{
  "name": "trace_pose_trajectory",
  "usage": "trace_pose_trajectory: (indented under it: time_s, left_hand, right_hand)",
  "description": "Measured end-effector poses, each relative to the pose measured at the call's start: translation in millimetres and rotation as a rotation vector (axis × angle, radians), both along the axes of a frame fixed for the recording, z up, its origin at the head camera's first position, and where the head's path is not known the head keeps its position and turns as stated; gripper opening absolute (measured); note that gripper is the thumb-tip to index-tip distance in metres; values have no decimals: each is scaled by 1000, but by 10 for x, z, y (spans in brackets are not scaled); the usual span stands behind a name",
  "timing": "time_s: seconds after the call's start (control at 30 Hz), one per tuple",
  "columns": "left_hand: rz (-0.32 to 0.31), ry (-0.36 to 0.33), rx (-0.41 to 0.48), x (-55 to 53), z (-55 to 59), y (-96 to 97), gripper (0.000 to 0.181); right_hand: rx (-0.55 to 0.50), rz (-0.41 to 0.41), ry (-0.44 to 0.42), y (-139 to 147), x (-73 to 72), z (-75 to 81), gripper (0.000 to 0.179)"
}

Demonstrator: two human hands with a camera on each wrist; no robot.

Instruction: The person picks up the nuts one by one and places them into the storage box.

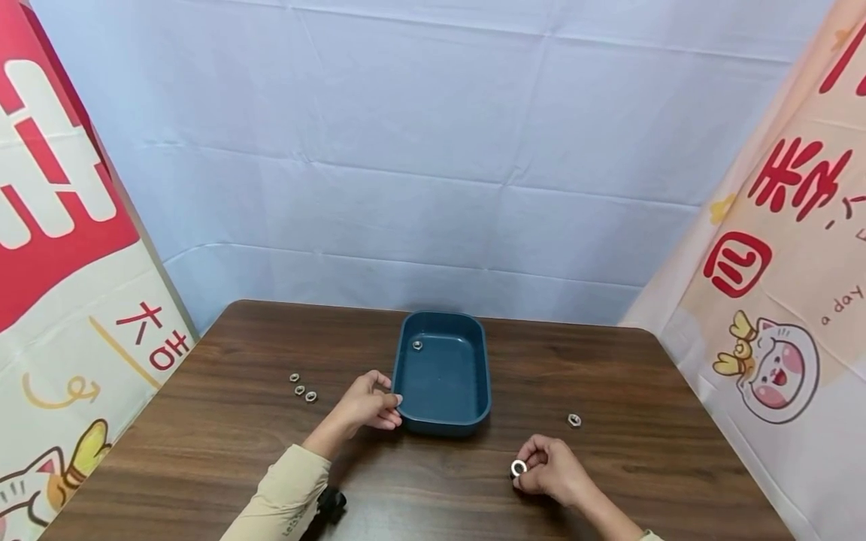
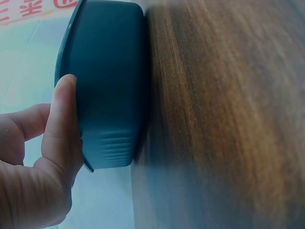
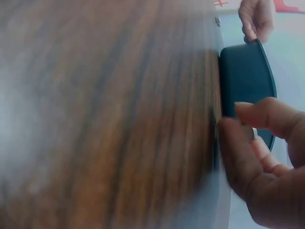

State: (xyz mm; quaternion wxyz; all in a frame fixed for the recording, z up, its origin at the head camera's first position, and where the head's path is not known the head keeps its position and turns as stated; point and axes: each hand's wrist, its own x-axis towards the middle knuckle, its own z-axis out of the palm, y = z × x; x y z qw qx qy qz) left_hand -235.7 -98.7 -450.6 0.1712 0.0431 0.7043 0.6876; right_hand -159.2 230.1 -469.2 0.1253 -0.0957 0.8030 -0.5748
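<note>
A makeshift booth: pale cloth [image 1: 433, 150] and printed banners [image 1: 764, 263] enclose a wooden table [image 1: 561, 368].

The bin [image 1: 443, 383] looked smooth plastic, the nuts [image 1: 300, 390] left of it shiny metal, the tabletop [image 1: 257, 443] beneath it grained wood, the curtain [image 1: 419, 150] behind it creased cloth.

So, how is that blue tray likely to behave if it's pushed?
The blue tray is probably stiff: it looks unbent where the left hand grips it. Sitting low and flat on the table, it seems unlikely to tip. The nut lying inside could slide or rattle.
</note>
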Motion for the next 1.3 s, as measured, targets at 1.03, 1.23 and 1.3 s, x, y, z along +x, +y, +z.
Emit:
trace_pose_trajectory:
  time_s: [1.03, 1.23, 1.3]
  left_hand:
    - [-5, -16, 10, -35, -15, 23, 27]
    - [12, -21, -1, -20, -21, 17, 27]
    - [11, -19, -1, -24, -15, 19, 28]
  right_hand:
    - [-428, -185, -218, 1, -121, 157, 47]
    - [-415, -206, -160, -1, -255, 257, 44]
    - [-422, -226, -149, 0, -322, 291, 42]
